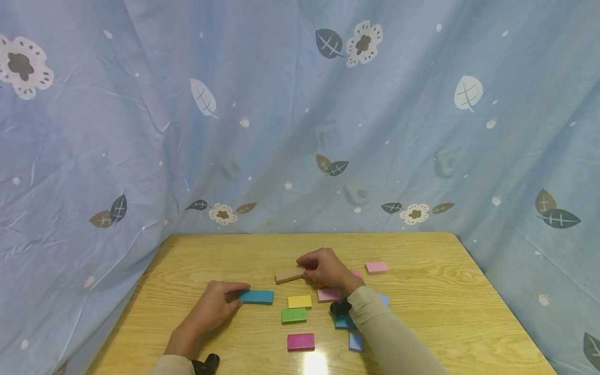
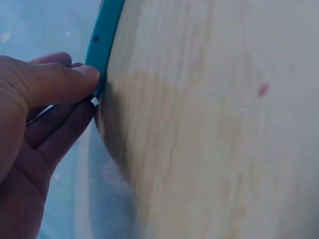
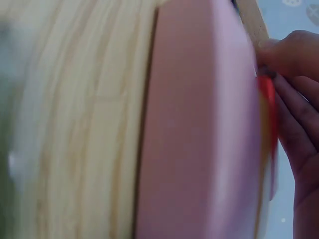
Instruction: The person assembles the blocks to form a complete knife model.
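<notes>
My left hand pinches the left end of a flat blue block between thumb and fingers. In the left wrist view, the thumb lies on the edge of that blue block. Farther back, my right hand grips the right end of a plain wood-coloured block. A red block shows just under the right fingers in the right wrist view, mostly hidden by the hand in the head view. Large in the right wrist view, a pink block lies nearer the camera.
Between and before the hands lie a yellow block, a green block and a magenta block. Under the right forearm are a teal block and a periwinkle block. A light pink block sits back right. A curtain hangs behind the table.
</notes>
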The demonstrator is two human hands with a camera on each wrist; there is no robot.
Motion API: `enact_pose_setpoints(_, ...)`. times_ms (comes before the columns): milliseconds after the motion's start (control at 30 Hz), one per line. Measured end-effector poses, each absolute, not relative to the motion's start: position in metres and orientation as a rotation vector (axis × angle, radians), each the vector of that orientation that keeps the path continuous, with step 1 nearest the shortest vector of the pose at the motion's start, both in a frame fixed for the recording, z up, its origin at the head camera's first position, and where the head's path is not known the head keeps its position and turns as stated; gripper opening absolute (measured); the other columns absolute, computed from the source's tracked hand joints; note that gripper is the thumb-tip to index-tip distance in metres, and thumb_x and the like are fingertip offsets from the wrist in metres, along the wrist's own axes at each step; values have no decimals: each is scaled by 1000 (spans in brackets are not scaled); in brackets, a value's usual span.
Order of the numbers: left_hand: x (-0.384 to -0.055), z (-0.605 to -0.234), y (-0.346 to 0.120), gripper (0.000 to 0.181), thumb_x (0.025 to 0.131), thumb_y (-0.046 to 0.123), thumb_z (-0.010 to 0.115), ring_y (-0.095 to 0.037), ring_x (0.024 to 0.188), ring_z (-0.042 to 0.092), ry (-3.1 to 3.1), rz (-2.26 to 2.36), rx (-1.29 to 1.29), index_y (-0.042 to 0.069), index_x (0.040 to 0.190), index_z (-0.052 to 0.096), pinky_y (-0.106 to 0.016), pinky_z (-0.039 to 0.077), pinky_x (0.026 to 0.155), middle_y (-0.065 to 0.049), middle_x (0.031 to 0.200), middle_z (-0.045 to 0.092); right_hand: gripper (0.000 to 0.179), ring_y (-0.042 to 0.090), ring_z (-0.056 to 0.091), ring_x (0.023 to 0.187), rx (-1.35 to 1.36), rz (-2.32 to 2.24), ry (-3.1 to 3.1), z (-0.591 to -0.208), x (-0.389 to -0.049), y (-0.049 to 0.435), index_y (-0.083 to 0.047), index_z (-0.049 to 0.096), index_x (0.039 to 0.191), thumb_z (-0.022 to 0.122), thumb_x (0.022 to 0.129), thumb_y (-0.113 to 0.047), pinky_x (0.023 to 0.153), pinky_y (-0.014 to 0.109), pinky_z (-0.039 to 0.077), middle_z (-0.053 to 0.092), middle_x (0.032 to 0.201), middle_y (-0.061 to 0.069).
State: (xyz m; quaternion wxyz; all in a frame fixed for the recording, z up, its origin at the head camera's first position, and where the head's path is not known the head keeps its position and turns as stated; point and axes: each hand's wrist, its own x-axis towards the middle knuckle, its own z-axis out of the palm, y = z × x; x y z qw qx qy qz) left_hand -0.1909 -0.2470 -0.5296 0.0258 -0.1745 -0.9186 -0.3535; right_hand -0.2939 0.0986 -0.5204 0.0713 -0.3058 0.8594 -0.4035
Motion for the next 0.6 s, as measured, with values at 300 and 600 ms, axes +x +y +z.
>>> enact_pose_setpoints(300,-177,-520,-269,39,90,-8,83,-37,127,74,-2799,-1250,-272,4,127,82,-41,66,102,-14,128,80,29,29,80,112,-901,-1384,2600,-508,-280,96,-1,81,126,79,98,-3,91,31,69,83,120,10)
enact_pose_setpoints(600,-163,-515,-296,37,91,-5,84,-38,125,75,-2770,-1119,-173,6,126,82,-51,64,104,-12,126,81,26,27,81,106,-828,-1545,2587,-512,-252,74,1,82,122,82,96,-4,90,27,68,84,117,11)
